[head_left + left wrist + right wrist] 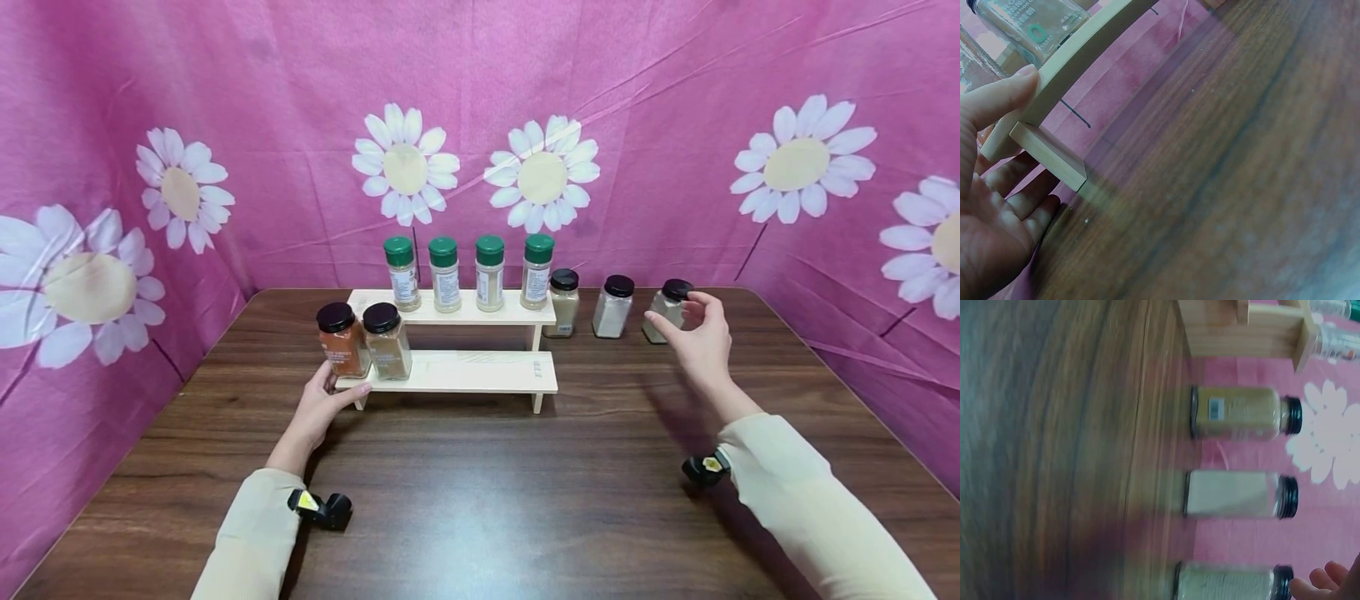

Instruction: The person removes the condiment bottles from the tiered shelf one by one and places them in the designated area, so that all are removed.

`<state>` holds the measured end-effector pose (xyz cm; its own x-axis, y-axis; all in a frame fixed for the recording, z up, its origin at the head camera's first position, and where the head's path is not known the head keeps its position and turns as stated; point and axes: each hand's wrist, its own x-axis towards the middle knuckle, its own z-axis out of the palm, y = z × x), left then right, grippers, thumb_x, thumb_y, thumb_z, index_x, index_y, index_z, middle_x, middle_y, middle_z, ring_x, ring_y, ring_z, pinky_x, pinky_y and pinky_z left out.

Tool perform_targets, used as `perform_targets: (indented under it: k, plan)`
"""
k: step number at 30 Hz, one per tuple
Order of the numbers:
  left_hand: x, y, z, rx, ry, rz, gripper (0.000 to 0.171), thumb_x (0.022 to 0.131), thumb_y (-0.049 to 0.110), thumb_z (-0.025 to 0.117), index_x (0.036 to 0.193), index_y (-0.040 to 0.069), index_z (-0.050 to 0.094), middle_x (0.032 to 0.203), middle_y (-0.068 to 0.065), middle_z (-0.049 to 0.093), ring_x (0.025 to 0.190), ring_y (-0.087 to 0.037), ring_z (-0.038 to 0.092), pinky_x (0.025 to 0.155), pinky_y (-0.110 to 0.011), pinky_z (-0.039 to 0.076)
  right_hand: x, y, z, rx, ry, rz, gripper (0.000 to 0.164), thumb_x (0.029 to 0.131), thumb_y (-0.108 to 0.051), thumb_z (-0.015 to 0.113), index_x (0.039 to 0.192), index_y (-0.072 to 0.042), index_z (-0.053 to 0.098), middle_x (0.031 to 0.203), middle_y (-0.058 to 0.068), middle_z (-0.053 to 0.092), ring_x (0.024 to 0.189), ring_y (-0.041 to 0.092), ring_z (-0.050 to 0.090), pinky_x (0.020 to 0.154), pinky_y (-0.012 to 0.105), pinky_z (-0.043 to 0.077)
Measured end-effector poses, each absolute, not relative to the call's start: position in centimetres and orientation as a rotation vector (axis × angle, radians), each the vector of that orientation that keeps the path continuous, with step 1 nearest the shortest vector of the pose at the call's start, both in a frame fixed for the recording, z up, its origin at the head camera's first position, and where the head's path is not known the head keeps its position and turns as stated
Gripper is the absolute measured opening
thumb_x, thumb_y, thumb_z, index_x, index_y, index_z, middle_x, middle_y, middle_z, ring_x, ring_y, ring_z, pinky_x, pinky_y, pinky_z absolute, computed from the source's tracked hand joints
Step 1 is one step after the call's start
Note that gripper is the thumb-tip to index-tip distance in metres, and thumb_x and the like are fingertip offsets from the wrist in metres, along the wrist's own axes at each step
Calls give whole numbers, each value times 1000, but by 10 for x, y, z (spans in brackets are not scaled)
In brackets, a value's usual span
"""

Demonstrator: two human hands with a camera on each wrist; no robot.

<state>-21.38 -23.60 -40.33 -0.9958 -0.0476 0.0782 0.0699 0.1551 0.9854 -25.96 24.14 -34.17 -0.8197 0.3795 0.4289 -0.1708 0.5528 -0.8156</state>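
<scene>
My left hand (pixel 318 408) grips the left end of a two-tier wooden rack (pixel 480 375). In the left wrist view its thumb lies on the lower shelf's edge, with the other fingers around behind the leg. An orange-red spice jar (pixel 347 350) and a tan spice jar (pixel 390 354), both black-capped, stand side by side on the lower shelf above that hand. On the right, my right hand (pixel 701 337) is at a black-capped jar of pale greenish seasoning (pixel 1225 582), thumb and fingers spread near its lid; contact is unclear.
Several green-capped shakers (pixel 490 275) line the upper shelf. Between the rack and my right hand, a jar of yellowish powder (pixel 1238 412) and a jar of white powder (pixel 1229 494) stand on the dark wooden table (pixel 480 500). A pink flowered cloth (pixel 645 183) hangs behind.
</scene>
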Motion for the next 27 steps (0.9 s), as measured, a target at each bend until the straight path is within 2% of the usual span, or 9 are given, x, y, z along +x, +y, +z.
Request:
perform_targets:
  k: [5, 9, 14, 17, 24, 27]
  plan:
    - [-213, -236, -402, -22, -2322, -1981, 65, 76, 7, 66, 129, 5, 30, 127, -16, 38, 109, -15, 35, 83, -22, 32, -269, 245, -360, -81, -2179, 1314, 62, 69, -29, 72, 118, -5, 43, 106, 12, 52, 91, 5, 47, 76, 19, 35]
    - [-212, -235, -401, -20, -2329, -1990, 65, 76, 7, 65, 130, 4, 29, 128, -16, 37, 112, -18, 33, 85, -22, 31, -269, 238, -366, 22, -2146, 1368, 60, 70, -23, 72, 120, -8, 43, 105, 11, 53, 95, 12, 49, 78, 21, 37]
    - [-212, -235, -401, -5, -2330, -1998, 65, 76, 6, 64, 130, 4, 28, 128, -16, 37, 113, -18, 33, 85, -22, 31, -259, 215, -358, 100, -2149, 1426, 59, 71, -21, 72, 120, -7, 43, 106, 8, 53, 97, 15, 49, 79, 31, 42]
    - [-212, -236, -401, -3, -2331, -1991, 65, 76, 7, 65, 130, 4, 29, 126, -17, 39, 109, -16, 35, 84, -21, 31, -244, 194, -343, 134, -2152, 1494, 59, 72, -17, 71, 120, -2, 41, 106, 10, 52, 97, 17, 48, 79, 33, 41]
    - [-211, -236, -401, -14, -2336, -1975, 64, 76, 8, 65, 130, 3, 29, 126, -17, 38, 107, -13, 36, 81, -19, 33, -241, 169, -346, 271, -2103, 1562, 58, 70, -16, 72, 119, -3, 43, 107, 14, 52, 99, 23, 48, 77, 33, 42]
    - [-211, -235, -401, -19, -2336, -1976, 64, 76, 7, 65, 129, 3, 30, 126, -17, 38, 109, -15, 35, 82, -19, 32, -234, 156, -340, 278, -2122, 1562, 57, 71, -13, 71, 118, 1, 42, 107, 16, 52, 98, 23, 49, 77, 34, 42]
